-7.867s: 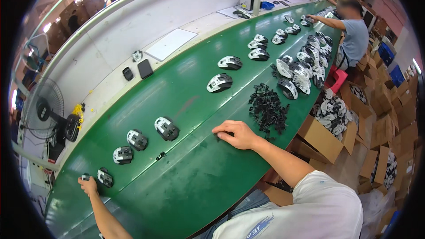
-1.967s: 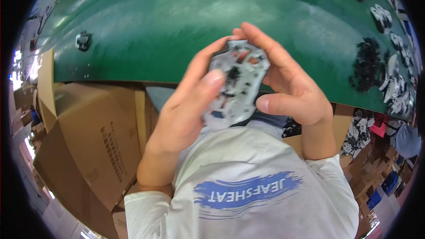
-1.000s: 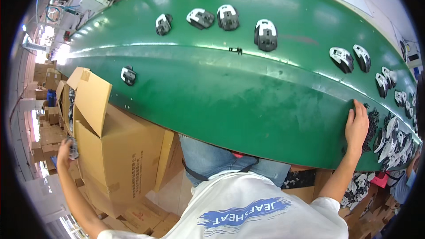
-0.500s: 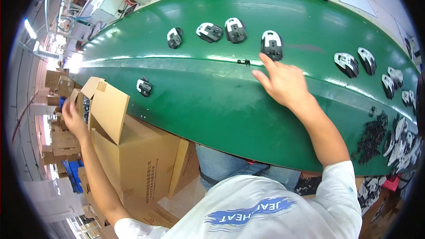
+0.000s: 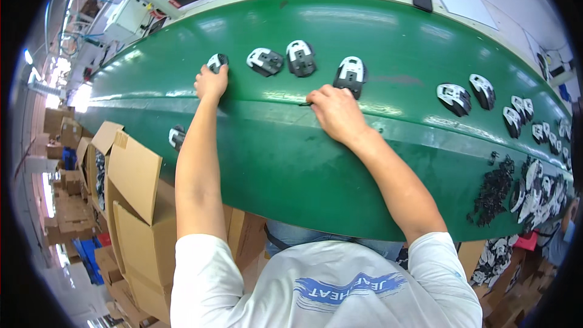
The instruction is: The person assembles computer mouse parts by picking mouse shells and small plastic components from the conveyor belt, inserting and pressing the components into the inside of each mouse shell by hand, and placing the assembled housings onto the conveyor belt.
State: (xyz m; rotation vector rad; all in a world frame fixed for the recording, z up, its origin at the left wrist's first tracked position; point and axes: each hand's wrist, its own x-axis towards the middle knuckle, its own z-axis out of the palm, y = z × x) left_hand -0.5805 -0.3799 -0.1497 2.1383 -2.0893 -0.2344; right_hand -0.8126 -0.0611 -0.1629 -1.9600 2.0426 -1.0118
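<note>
On your left, an open carton [image 5: 141,243] crowded your arm, a raised flap [image 5: 136,176] standing before the near edge of the green surface [image 5: 273,164]. Your left forearm [image 5: 201,173] crossed over and partly hid a stray shell [image 5: 175,138]. Beyond it, your left hand [image 5: 212,82] was closed around the near end of a mouse shell [image 5: 218,61], thumb and fingers on opposite sides, probably to keep it from slipping. Next lay a second shell [image 5: 265,61] and a third shell [image 5: 302,59], spaced perhaps for taking singly. Your right hand [image 5: 335,110] bent low over a dark clip [image 5: 305,104], as so slim a part seemed to require; I cannot tell whether it was pinched. That hand blocked the near end of a fourth shell [image 5: 351,74]. Farther right sat a black clip pile [image 5: 493,191] and a shell heap [image 5: 537,193], seemingly near the edge for easy reach.
</note>
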